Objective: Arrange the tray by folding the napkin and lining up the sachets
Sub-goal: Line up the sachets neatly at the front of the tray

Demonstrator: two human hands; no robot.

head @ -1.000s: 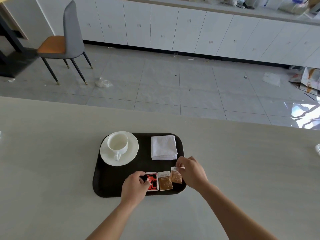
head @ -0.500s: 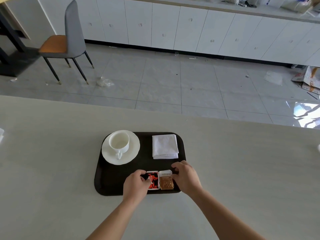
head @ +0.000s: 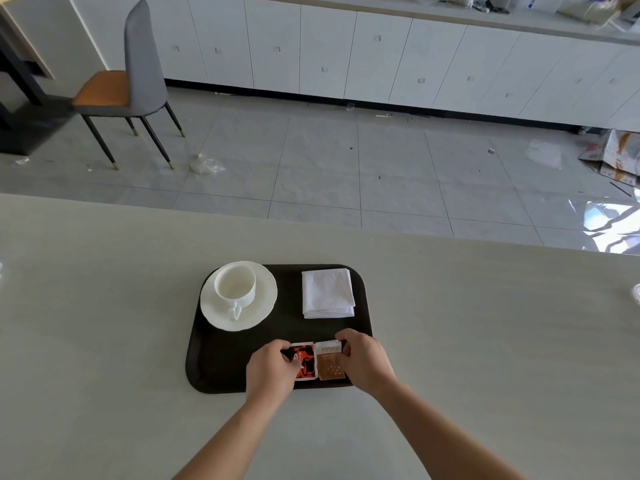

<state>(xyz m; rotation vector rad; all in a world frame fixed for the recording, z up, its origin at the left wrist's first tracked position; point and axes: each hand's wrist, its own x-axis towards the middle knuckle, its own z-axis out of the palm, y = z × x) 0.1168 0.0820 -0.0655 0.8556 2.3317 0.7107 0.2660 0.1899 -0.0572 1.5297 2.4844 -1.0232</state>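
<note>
A dark tray point(head: 221, 368) lies on the pale table. A folded white napkin point(head: 327, 292) rests flat at the tray's back right. Along the tray's front edge a red sachet point(head: 306, 362) and a brown sachet point(head: 330, 365) lie side by side, touching. My left hand point(head: 272, 370) pinches the red sachet's left edge. My right hand point(head: 367, 362) is curled against the brown sachet's right edge, fingers on its top corner. Whatever lies under the right hand is hidden.
A white cup point(head: 235, 285) stands on a white saucer point(head: 214, 313) at the tray's back left. The table's far edge point(head: 346, 230) runs behind the tray. Beyond it are a tiled floor, a chair point(head: 138, 81) and white cabinets.
My right hand has lowered a second brown sachet to the tray, to the right of the first, and now covers it. My left hand has stayed on the red sachet.
</note>
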